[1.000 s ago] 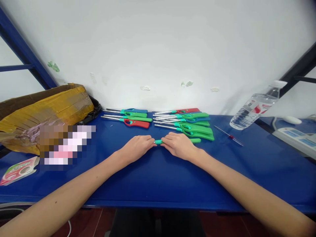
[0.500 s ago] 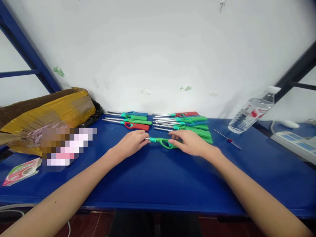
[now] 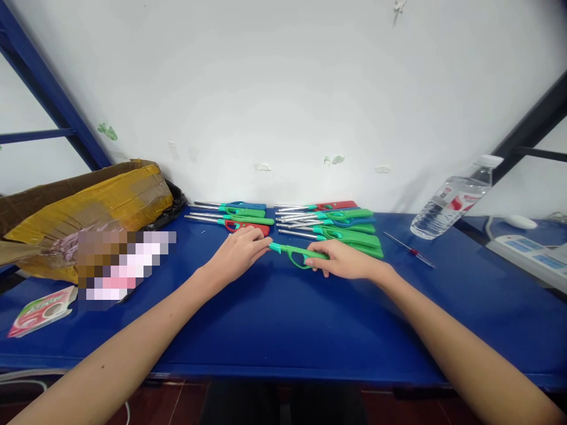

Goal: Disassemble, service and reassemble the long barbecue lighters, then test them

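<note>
A green gas lighter (image 3: 297, 251) with a teal collar lies across between my two hands. My left hand (image 3: 241, 255) has its fingers closed around the metal barrel end, which they cover. My right hand (image 3: 344, 258) grips the handle behind the trigger ring, thumb on the near side. Just behind my left hand is a row of blue, green and red lighters (image 3: 248, 220), barrels pointing left. Beyond my right hand lies a second bunch of several lighters (image 3: 359, 238), mostly green, with red and blue ones at the back.
A screwdriver (image 3: 414, 252) and a tilted water bottle (image 3: 452, 203) are on the right, near a white power strip (image 3: 534, 260). On the left stands a taped cardboard box (image 3: 88, 206), with a printed card (image 3: 42, 311) in front. A white wall (image 3: 283, 100) bounds the blue table (image 3: 283, 330).
My right hand has shifted its hold, with fingers now wrapped under the lighter's handle. The barrel end has risen slightly, and my left hand has moved a little with it.
</note>
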A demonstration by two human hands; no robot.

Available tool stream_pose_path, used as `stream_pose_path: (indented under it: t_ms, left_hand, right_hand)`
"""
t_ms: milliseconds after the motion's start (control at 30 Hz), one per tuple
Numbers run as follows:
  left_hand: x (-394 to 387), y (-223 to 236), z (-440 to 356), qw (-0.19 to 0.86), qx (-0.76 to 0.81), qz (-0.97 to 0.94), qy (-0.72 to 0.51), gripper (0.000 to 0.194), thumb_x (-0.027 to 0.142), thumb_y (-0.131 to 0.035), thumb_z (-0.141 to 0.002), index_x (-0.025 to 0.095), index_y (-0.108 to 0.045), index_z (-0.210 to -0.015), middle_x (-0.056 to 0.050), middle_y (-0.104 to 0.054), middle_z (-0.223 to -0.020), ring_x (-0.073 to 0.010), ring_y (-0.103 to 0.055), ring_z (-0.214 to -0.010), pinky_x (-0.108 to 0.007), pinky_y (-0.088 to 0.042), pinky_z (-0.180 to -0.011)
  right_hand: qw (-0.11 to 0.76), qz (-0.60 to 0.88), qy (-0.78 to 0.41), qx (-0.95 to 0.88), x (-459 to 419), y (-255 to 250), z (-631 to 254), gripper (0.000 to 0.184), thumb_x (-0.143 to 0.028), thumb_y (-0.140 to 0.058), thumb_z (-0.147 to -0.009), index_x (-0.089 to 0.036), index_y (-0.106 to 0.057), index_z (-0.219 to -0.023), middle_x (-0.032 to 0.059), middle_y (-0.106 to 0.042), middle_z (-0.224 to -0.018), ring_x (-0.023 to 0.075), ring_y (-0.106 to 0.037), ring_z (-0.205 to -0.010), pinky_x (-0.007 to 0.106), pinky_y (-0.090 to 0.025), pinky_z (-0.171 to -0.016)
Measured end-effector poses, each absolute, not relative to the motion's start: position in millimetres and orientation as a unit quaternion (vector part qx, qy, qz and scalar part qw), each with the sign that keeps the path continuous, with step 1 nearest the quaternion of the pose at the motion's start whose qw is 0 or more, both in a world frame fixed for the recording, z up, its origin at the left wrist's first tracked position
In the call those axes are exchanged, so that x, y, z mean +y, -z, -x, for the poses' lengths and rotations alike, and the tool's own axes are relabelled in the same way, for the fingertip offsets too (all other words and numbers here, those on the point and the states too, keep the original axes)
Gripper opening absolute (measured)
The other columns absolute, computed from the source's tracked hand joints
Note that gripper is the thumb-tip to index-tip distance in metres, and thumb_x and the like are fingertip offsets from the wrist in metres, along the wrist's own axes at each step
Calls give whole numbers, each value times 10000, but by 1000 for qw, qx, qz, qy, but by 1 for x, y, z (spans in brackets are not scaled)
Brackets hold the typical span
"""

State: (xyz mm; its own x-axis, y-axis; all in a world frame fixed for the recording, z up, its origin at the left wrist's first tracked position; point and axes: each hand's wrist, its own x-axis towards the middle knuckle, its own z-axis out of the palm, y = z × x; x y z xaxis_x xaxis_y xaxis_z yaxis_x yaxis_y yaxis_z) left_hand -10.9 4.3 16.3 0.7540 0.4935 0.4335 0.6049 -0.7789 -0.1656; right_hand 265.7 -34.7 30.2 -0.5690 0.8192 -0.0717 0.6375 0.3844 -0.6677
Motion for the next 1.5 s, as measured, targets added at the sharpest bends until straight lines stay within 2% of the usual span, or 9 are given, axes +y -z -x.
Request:
stream_pose_path:
  t_ms: [100,167,267,467,600,800,1133,1400,1500]
  left_hand:
    - [3,-16,10,175,-292,919,198,315,270,-365,-1029,169,-663,-1020,-62,-605,-856,-179,-534,-782,-290,-432,-719]
    - [2,-15,10,177,-291,917,206,283,263,-394,-1019,160,-656,-1037,-66,-618,-870,-182,-546,-794,-294,-444,-731]
    - [2,-12,9,162,-287,916,229,225,255,-458,-994,143,-643,-1058,-75,-638,-910,-189,-574,-824,-303,-471,-760]
    - [-4,-9,4,133,-283,908,280,238,265,-541,-949,145,-616,-1139,-77,-661,-985,-204,-622,-889,-324,-510,-801]
    - [-8,-8,0,129,-273,911,282,337,338,-574,-938,156,-583,-1220,-88,-661,-1045,-220,-631,-931,-350,-516,-835]
    - [-9,-6,-3,130,-264,915,275,324,348,-570,-950,158,-589,-1212,-81,-666,-1034,-213,-632,-913,-332,-509,-809]
    - [-10,-4,-5,114,-248,933,236,200,315,-528,-972,177,-638,-1064,-43,-674,-967,-184,-603,-848,-301,-461,-760]
    - [-7,-4,-3,107,-243,933,243,197,293,-520,-966,155,-649,-1021,-52,-664,-918,-185,-605,-845,-295,-473,-761]
    - [-8,-5,-4,101,-255,929,247,208,299,-508,-970,155,-646,-1029,-55,-662,-920,-184,-607,-848,-294,-481,-760]
  right_hand:
    - [141,443,-301,-832,-36,-30,-264,295,-441,-488,-950,-176,-608,-897,25,-687,-745,147,-618,-586,254,-425,-533]
    - [153,456,-183,-858,-36,-28,-262,265,-421,-520,-941,-186,-642,-915,26,-698,-746,166,-623,-622,271,-415,-569]
    - [185,472,-21,-862,-34,-21,-262,236,-400,-575,-920,-210,-669,-1023,51,-733,-897,219,-664,-782,306,-442,-665]
    - [210,473,64,-853,-32,-13,-262,246,-373,-613,-904,-200,-673,-1068,85,-723,-994,256,-673,-900,345,-484,-761]
    - [214,467,72,-855,-33,-13,-260,244,-366,-615,-904,-197,-668,-1072,80,-717,-977,248,-664,-891,343,-478,-765]
    - [191,453,71,-868,-36,-13,-256,241,-361,-595,-917,-198,-661,-1081,66,-706,-918,229,-654,-826,320,-441,-697]
    - [171,437,50,-882,-39,-13,-251,219,-346,-598,-918,-203,-677,-1062,54,-712,-869,210,-663,-796,297,-436,-679]
    - [213,418,-23,-883,-35,-21,-263,296,-373,-603,-912,-205,-670,-1146,69,-735,-1092,231,-683,-963,334,-497,-827]
    - [238,397,-26,-886,-33,-20,-268,261,-356,-589,-926,-213,-698,-1116,64,-749,-1055,217,-690,-926,322,-501,-815]
